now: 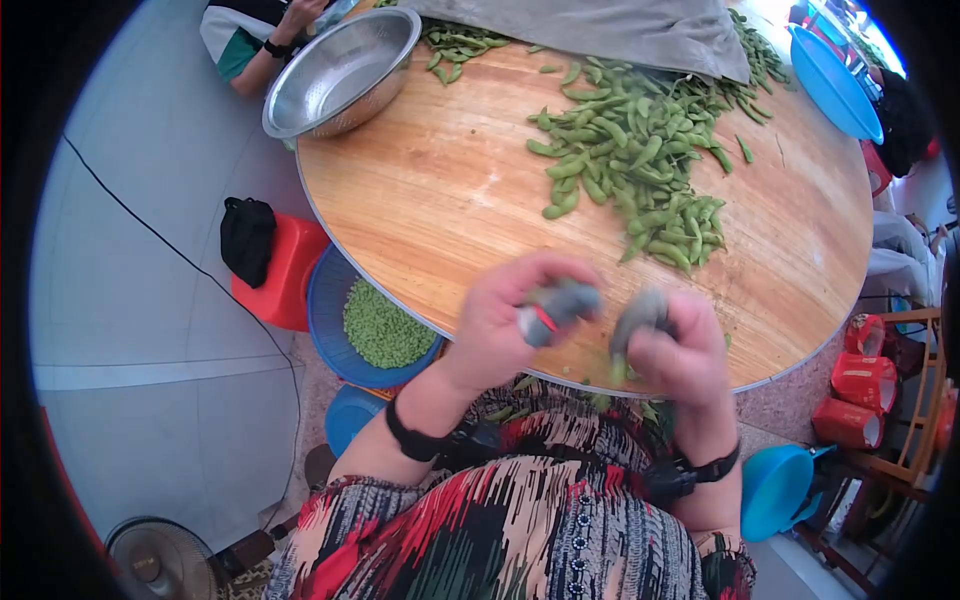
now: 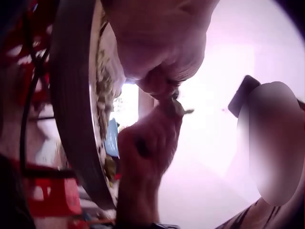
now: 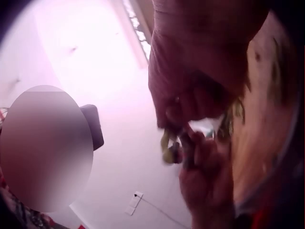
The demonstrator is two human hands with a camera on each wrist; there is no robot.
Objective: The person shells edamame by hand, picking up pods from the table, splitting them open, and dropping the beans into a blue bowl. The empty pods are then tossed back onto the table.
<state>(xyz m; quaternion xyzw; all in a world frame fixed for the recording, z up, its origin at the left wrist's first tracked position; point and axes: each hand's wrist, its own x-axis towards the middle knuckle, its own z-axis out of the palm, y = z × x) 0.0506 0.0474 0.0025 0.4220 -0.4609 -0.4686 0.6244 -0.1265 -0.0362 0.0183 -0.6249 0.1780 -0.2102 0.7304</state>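
Observation:
Over the near edge of the round wooden table (image 1: 430,170), both hands are raised close together, blurred, with grey covers on some fingers. My right hand (image 1: 690,350) pinches a green soybean pod (image 1: 618,368) that hangs below its fingertips. In the right wrist view the pod (image 3: 167,152) shows between the two hands. My left hand (image 1: 495,325) has its fingers curled toward the thumb, and I cannot tell whether it grips a pod. A loose heap of green soybean pods (image 1: 640,150) lies on the table beyond the hands. Shelled green beans (image 1: 385,325) fill a blue basket (image 1: 325,330) below the table's left edge.
A steel basin (image 1: 345,75) stands at the table's far left edge, near another person's arm (image 1: 255,70). Grey cloth (image 1: 600,30) covers the far side. A blue basin (image 1: 835,85) is at the far right. A red stool (image 1: 275,285) bears a black bag (image 1: 248,240).

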